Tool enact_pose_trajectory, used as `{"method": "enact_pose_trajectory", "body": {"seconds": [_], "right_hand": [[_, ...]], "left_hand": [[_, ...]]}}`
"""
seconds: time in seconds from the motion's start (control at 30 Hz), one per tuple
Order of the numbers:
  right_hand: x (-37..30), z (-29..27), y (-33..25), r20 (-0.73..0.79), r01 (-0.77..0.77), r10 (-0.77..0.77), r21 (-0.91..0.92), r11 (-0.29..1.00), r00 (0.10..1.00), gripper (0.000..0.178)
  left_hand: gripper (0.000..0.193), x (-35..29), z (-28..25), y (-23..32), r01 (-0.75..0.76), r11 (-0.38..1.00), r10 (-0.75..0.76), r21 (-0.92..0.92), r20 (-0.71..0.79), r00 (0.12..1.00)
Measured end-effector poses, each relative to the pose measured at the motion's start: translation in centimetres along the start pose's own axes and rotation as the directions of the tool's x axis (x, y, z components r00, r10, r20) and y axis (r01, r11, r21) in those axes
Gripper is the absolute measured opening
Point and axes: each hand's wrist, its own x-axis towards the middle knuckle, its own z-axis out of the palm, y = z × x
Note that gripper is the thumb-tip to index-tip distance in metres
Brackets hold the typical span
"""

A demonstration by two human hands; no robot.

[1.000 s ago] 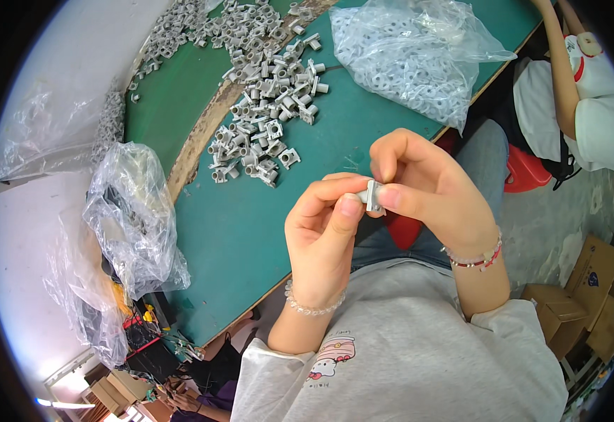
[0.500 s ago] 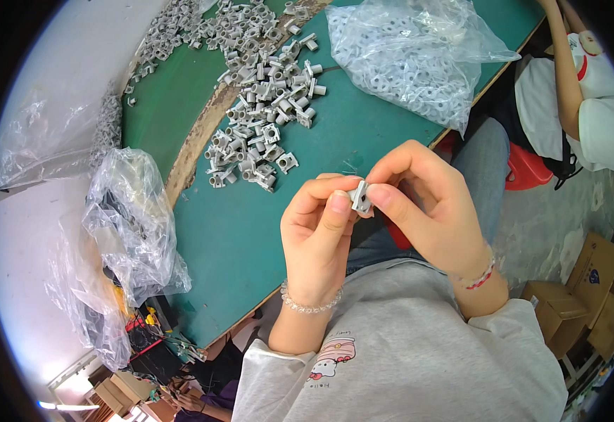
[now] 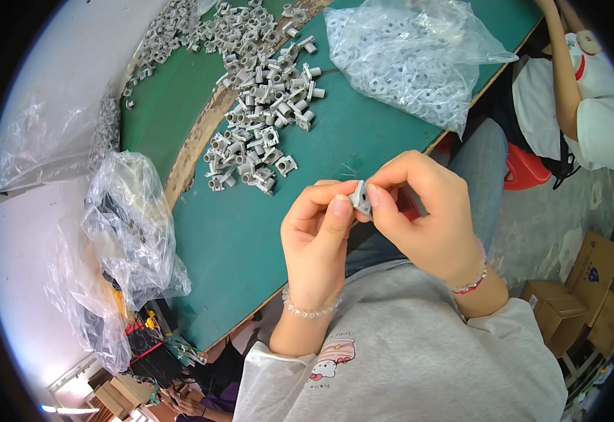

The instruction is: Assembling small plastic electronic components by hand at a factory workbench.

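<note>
Between my two hands is a small grey plastic fitting (image 3: 360, 199) with a flat plate and a dark hole in it. My left hand (image 3: 317, 235) pinches it from the left with thumb and forefinger. From the right, my right hand (image 3: 433, 214) has thumb and forefinger closed at the fitting's edge; whether a smaller piece sits between them is hidden. Both hands are above the near edge of the green table (image 3: 229, 267). A heap of similar grey fittings (image 3: 268, 95), each with a short tube and a plate, lies beyond them to the left.
A clear bag of pale, ring-like parts (image 3: 409, 63) lies at the back right. Crumpled clear plastic (image 3: 134, 225) stands at the left. Cardboard boxes (image 3: 567, 302) and a red stool (image 3: 525, 169) are at the right. Another person's arm (image 3: 567, 77) shows at upper right.
My right hand has shifted slightly, with its fingers drawn closer together at the fitting. The fitting is tilted a little differently; my left hand keeps its pinch.
</note>
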Motion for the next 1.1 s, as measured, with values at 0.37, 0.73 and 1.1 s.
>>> {"method": "enact_pose_trajectory", "body": {"seconds": [0.37, 0.73, 1.1], "right_hand": [[5.2, -3.5, -2.4, -0.052, 0.408, -0.505, -0.522, 0.749, 0.861, 0.014], [10.5, -5.5, 2.8, 0.148, 0.272, -0.311, -0.872, 0.408, 0.939, 0.011], [11.5, -5.6, 4.2, 0.181, 0.295, -0.292, -0.859, 0.418, 0.939, 0.010]], "left_hand": [[0.011, 0.3, -3.3, 6.9, -0.405, 0.630, 0.609, 0.663, -0.098, 0.787], [0.021, 0.0, -9.9, 15.9, 0.330, -0.440, 0.875, 0.835, 0.316, 0.367], [0.029, 3.4, -4.2, 6.2, -0.244, -0.302, 0.401, 0.922, 0.355, 0.844]]}}
